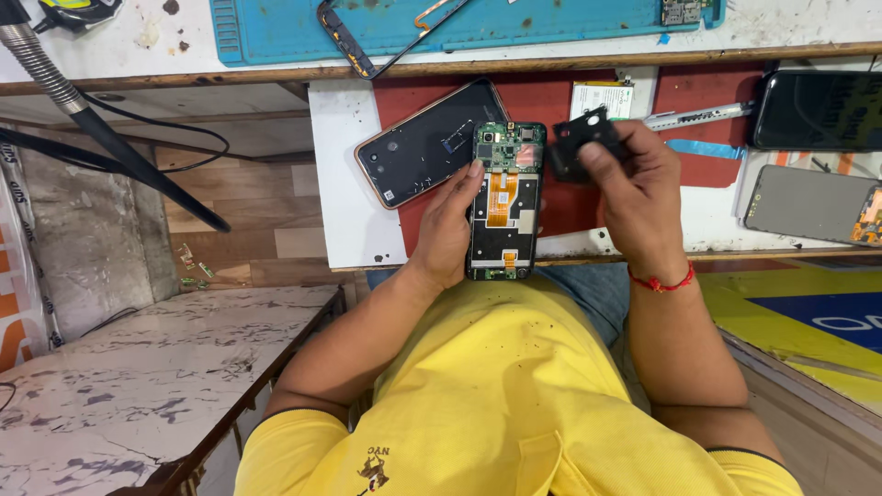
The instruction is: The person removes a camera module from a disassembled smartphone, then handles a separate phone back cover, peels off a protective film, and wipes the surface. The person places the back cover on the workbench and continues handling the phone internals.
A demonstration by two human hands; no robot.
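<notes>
Left hand (447, 230) wrapped round the opened phone (504, 200), thumb on its upper left edge, fingers hidden beneath; phone upright over the lap, boards and orange flex cable exposed, lower end just past the bench edge. Right hand (634, 188) pinching a small black cover (579, 142) just right of the phone's top, part of the piece buried under thumb and fingers, shape hard to make out. Red thread (663, 281) on the right wrist. Behind, on the red mat (551, 101): back shell (421, 142) partly tucked behind the phone, tweezers (698, 117), two more phones (813, 156) cut off at right. Blue mat (294, 28) cropped at top
</notes>
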